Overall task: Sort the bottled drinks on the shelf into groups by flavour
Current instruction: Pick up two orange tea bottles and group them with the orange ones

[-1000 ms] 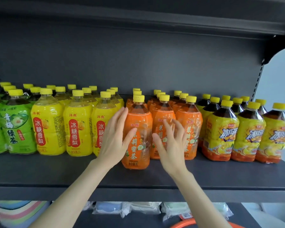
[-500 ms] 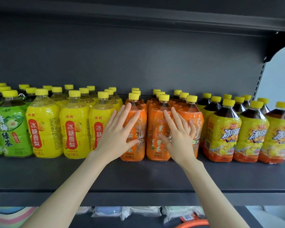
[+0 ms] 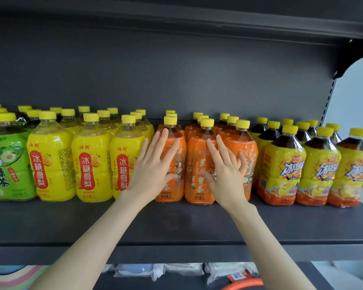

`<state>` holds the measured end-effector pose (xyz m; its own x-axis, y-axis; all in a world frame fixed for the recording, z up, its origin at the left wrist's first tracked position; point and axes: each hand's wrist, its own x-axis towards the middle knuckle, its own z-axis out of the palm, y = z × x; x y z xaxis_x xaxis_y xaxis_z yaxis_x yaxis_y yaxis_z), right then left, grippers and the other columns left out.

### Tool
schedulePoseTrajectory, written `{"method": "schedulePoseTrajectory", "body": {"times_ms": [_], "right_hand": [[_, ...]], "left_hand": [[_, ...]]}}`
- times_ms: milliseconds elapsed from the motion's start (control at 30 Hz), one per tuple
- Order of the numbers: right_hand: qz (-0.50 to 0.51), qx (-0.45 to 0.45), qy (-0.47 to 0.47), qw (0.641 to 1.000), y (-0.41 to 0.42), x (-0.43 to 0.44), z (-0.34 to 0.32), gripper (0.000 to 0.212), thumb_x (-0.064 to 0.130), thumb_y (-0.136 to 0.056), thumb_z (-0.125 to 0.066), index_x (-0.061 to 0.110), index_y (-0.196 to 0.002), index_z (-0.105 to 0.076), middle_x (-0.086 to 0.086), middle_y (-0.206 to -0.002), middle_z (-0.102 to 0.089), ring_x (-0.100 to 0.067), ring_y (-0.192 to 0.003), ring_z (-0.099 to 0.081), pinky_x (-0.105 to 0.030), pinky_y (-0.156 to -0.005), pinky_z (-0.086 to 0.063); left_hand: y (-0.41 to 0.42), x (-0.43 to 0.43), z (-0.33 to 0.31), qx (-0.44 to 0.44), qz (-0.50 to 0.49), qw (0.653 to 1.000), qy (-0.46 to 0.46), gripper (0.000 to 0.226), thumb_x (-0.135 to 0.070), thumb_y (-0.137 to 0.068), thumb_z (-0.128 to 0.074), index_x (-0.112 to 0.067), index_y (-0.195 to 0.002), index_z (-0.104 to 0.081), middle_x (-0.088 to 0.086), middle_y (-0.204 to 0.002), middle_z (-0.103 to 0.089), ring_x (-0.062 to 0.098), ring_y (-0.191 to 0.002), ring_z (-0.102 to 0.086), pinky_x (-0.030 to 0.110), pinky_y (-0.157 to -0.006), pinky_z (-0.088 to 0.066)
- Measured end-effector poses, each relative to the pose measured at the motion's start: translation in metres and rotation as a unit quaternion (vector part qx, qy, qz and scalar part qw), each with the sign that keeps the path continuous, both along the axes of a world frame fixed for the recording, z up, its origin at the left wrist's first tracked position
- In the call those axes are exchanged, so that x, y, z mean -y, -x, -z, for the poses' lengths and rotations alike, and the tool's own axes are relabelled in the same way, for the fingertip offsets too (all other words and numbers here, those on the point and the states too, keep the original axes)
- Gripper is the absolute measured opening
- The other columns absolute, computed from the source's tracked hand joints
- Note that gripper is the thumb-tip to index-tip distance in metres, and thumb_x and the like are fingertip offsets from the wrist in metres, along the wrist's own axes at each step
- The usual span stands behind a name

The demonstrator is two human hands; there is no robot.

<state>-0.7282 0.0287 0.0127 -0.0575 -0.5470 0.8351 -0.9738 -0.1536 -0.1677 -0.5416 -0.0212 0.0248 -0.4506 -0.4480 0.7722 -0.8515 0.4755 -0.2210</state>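
Orange-labelled bottles [image 3: 194,164] on dark shelf [image 3: 176,227], left grip [image 3: 153,172] and right grip [image 3: 226,178] both spread flat against them.

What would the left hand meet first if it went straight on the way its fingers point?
The front-left orange bottle: the left hand lays straight fingers against or just short of its label, aimed at its neck. Depth is unclear.
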Motion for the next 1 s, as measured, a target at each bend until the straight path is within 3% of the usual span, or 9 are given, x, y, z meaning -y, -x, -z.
{"method": "schedulePoseTrajectory", "body": {"times_ms": [133,333,700,867,933,1000], "right_hand": [[0.006,-0.002,-0.011,1.0,-0.002,-0.002,-0.001,0.078,0.025,-0.081,-0.075,0.023,-0.148,-0.033,-0.007,-0.156,-0.03,-0.033,-0.138,-0.037,-0.049,-0.109,-0.007],[-0.001,-0.02,-0.05,0.999,0.0,-0.008,-0.004,0.089,0.031,-0.08,-0.075,0.028,-0.151,-0.021,-0.003,-0.161,-0.014,-0.029,-0.144,-0.024,-0.042,-0.111,0.004],[0.017,-0.023,-0.044,0.999,-0.001,-0.003,0.001,0.094,0.031,-0.072,-0.082,0.023,-0.149,-0.029,-0.009,-0.158,-0.025,-0.034,-0.14,-0.034,-0.053,-0.111,-0.01],[0.024,-0.039,-0.081,0.996,-0.003,-0.012,-0.007,0.09,0.035,-0.08,-0.075,0.023,-0.152,-0.021,-0.008,-0.16,-0.016,-0.032,-0.143,-0.027,-0.054,-0.113,-0.011],[0.013,-0.049,-0.118,0.992,-0.003,-0.02,-0.016,0.081,0.035,-0.089,-0.064,0.026,-0.153,-0.013,-0.005,-0.162,-0.007,-0.028,-0.146,-0.021,-0.051,-0.116,-0.01],[0.016,-0.038,-0.134,0.99,0.001,-0.032,-0.031,0.064,0.035,-0.094,-0.056,0.025,-0.15,-0.026,-0.006,-0.159,-0.023,-0.028,-0.139,-0.035,-0.048,-0.113,-0.024]], "left_hand": [[-0.003,-0.002,0.0,0.005,0.003,1.0,-0.013,0.103,-0.044,-0.064,-0.081,-0.014,-0.147,-0.028,0.021,-0.153,-0.021,0.037,-0.139,-0.018,0.052,-0.108,-0.016],[-0.009,-0.006,-0.004,0.012,0.013,0.999,-0.047,0.108,-0.038,-0.062,-0.084,-0.018,-0.148,-0.023,0.018,-0.155,-0.017,0.032,-0.139,-0.011,0.049,-0.108,-0.012],[-0.005,-0.006,-0.003,0.004,0.003,0.999,-0.049,0.111,-0.037,-0.06,-0.086,-0.018,-0.148,-0.02,0.018,-0.155,-0.014,0.034,-0.14,-0.012,0.049,-0.109,-0.012],[-0.008,-0.013,-0.004,0.018,-0.02,0.999,-0.029,0.107,-0.042,-0.06,-0.084,-0.015,-0.147,-0.028,0.023,-0.152,-0.021,0.041,-0.135,-0.029,0.053,-0.105,-0.023],[-0.012,-0.02,-0.003,0.012,-0.014,0.999,-0.028,0.094,-0.034,-0.062,-0.085,-0.013,-0.142,-0.041,0.023,-0.148,-0.032,0.042,-0.127,-0.044,0.056,-0.1,-0.033],[-0.019,-0.029,-0.005,-0.015,-0.015,1.0,-0.014,0.069,-0.026,-0.064,-0.085,-0.012,-0.126,-0.06,0.021,-0.135,-0.052,0.04,-0.107,-0.062,0.054,-0.087,-0.047]]}}
